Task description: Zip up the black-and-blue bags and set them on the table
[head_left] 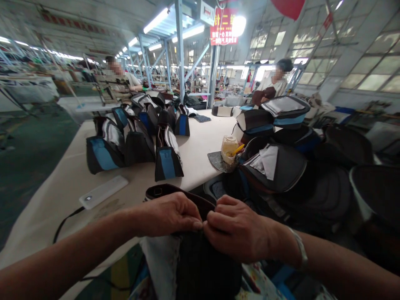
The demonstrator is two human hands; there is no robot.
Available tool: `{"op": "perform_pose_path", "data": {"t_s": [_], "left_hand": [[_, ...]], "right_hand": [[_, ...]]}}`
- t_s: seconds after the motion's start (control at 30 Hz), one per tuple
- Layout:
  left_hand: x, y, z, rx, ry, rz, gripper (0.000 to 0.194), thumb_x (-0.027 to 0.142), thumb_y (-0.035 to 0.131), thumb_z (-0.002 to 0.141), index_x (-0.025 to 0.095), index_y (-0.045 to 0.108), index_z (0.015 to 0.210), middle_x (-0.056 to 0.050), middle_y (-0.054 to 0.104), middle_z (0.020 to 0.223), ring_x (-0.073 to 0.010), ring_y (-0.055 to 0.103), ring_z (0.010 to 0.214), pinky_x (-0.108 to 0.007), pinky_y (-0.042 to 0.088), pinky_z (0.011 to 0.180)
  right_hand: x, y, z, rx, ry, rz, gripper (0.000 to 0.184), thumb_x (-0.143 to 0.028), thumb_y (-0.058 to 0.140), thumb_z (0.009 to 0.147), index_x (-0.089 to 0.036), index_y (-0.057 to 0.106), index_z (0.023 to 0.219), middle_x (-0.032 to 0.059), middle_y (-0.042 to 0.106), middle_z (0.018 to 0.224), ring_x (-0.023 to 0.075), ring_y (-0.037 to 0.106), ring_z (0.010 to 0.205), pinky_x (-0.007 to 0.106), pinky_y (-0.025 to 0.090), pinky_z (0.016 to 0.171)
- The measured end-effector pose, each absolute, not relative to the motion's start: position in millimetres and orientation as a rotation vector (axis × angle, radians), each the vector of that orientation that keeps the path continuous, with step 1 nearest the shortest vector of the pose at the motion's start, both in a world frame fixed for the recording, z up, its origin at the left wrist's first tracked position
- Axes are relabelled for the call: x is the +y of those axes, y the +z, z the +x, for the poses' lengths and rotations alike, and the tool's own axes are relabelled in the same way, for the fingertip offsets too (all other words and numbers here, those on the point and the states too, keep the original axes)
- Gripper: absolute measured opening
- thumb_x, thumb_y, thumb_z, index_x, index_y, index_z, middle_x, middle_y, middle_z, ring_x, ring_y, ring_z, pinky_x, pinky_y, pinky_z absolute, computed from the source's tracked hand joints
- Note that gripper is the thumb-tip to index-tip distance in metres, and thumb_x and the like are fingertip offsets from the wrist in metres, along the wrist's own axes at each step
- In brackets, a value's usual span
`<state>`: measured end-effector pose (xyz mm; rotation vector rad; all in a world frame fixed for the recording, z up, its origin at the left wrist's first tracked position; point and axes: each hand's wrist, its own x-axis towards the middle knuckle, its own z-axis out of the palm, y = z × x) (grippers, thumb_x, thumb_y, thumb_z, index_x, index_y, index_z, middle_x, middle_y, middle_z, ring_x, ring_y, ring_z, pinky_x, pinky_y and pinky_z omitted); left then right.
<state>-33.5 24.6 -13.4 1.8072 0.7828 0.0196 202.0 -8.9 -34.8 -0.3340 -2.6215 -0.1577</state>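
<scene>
A dark sewn bag piece point(208, 262) with a pale lining flap rests over my lap, below the table's near edge. My left hand point(175, 214) pinches its upper edge from the left. My right hand point(239, 229), with a pale bangle on the wrist, grips the same edge just to the right, its fingers curled. The fingertips of both hands almost meet there. Behind them rises a dark brown curved band point(162, 191) with a small buckle-like loop. What lies between the fingertips is too small to make out.
On the white table point(200, 146) stand several black-and-blue bag pieces point(168, 162). A white corded device point(103, 191) lies at left. A pale pot point(229, 148) with a yellow handle sits on a dark board. Bag parts point(281, 166) pile up at right. Two people work beyond.
</scene>
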Motion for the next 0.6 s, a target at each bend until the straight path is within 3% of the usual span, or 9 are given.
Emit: {"op": "perform_pose_path", "data": {"t_s": [0.07,0.13,0.2,0.27,0.4,0.6], "left_hand": [[16,-8,-32,0.777,0.098,1.972,0.028,0.037,0.057,0.095,0.012,0.066,0.087,0.001,0.052,0.074,-0.0112,0.045,0.068,-0.023,0.034,0.061],[7,-2,-31,0.763,0.237,2.152,0.022,0.028,0.056,0.096,0.013,0.065,0.083,0.000,0.058,0.081,-0.0113,0.052,0.076,-0.021,0.037,0.069],[-1,2,-30,0.736,0.365,2.280,0.020,0.024,0.054,0.097,0.014,0.063,0.081,0.000,0.058,0.083,-0.0108,0.053,0.079,-0.021,0.037,0.071],[-6,3,-29,0.716,0.428,2.369,0.022,0.023,0.052,0.098,0.014,0.061,0.079,-0.001,0.056,0.082,-0.0108,0.051,0.077,-0.021,0.036,0.069],[-11,0,-27,0.732,0.467,2.504,0.028,0.026,0.050,0.101,0.014,0.060,0.078,-0.002,0.056,0.079,-0.0123,0.048,0.073,-0.025,0.032,0.064],[3,10,-39,0.744,0.327,2.220,0.035,0.037,0.045,0.103,0.014,0.065,0.084,-0.001,0.058,0.083,-0.0124,0.053,0.075,-0.022,0.038,0.067]], "right_hand": [[-14,-30,206,-2.554,0.090,-0.396,0.015,-0.022,0.049,0.095,-0.014,0.061,0.091,0.0032,0.058,0.079,0.0142,0.045,0.070,0.035,0.037,0.071],[-16,-21,209,-2.384,0.559,-0.555,0.022,-0.024,0.044,0.100,-0.012,0.062,0.098,0.0045,0.060,0.084,0.0127,0.051,0.073,0.031,0.041,0.071],[-12,-11,211,-2.181,1.026,-0.742,0.030,-0.031,0.038,0.105,-0.012,0.062,0.103,0.0038,0.062,0.084,0.0108,0.055,0.075,0.025,0.043,0.068],[-5,-1,212,-2.166,1.236,-0.877,0.032,-0.036,0.045,0.103,-0.011,0.064,0.100,0.0023,0.061,0.081,0.0099,0.055,0.072,0.022,0.043,0.064],[9,14,209,-2.481,1.190,-0.831,0.016,-0.026,0.066,0.090,-0.012,0.072,0.089,0.0017,0.060,0.084,0.0097,0.055,0.074,0.022,0.042,0.068],[5,16,199,-2.589,0.991,-0.715,0.006,-0.013,0.067,0.081,-0.011,0.065,0.075,0.0009,0.058,0.081,0.0078,0.050,0.068,0.020,0.038,0.060]]}}
